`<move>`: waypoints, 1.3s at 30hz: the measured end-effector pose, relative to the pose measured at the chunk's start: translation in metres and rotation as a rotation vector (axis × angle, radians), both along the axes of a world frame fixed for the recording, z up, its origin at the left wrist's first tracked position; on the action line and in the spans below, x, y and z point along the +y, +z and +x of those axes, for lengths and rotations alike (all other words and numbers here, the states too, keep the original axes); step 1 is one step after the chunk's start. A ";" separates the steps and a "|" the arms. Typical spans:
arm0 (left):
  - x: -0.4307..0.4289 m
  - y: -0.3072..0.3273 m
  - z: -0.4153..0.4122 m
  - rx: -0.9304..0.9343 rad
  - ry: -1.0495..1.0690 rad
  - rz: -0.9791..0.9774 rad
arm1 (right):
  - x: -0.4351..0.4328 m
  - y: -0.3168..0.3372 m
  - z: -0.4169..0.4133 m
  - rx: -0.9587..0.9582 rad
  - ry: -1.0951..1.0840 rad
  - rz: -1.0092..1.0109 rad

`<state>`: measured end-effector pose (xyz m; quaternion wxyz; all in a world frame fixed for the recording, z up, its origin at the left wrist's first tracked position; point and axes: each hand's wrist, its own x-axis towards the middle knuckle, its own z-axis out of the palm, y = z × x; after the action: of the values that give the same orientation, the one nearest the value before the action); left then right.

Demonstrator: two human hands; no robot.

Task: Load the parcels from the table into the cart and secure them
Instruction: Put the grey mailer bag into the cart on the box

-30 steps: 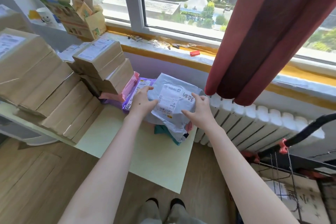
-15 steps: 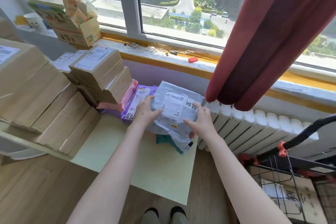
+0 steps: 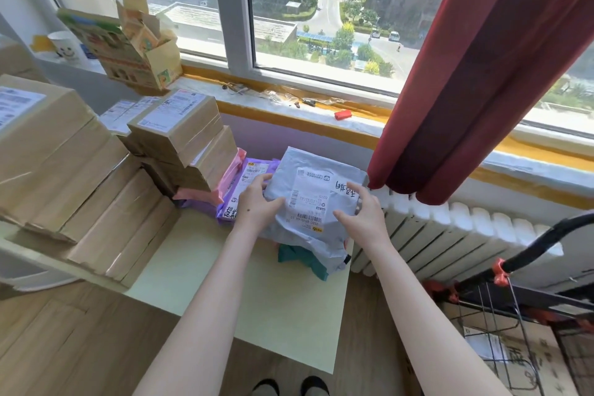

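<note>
Now the left hand (image 3: 257,202) and the right hand (image 3: 363,215) each clamp one side edge of the grey parcel (image 3: 308,199), probably because a soft bag sags; it lies atop other bags (image 3: 300,260) on the tabletop (image 3: 257,305) (the cart (image 3: 514,296) stands at the right).

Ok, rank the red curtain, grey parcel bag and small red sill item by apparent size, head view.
1. red curtain
2. grey parcel bag
3. small red sill item, farther off, yet clearly smallest
</note>
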<state>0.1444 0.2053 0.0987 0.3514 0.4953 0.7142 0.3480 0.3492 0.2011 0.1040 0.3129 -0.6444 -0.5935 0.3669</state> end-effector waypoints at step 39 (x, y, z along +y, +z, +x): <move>-0.049 0.021 0.358 -0.323 -0.791 0.023 | -0.203 0.016 0.284 0.298 -0.952 0.397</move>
<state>0.5021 0.1558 0.1193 0.5598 0.6741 0.4010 0.2673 0.6332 -0.0020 0.1203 0.6414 -0.7115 -0.2430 0.1527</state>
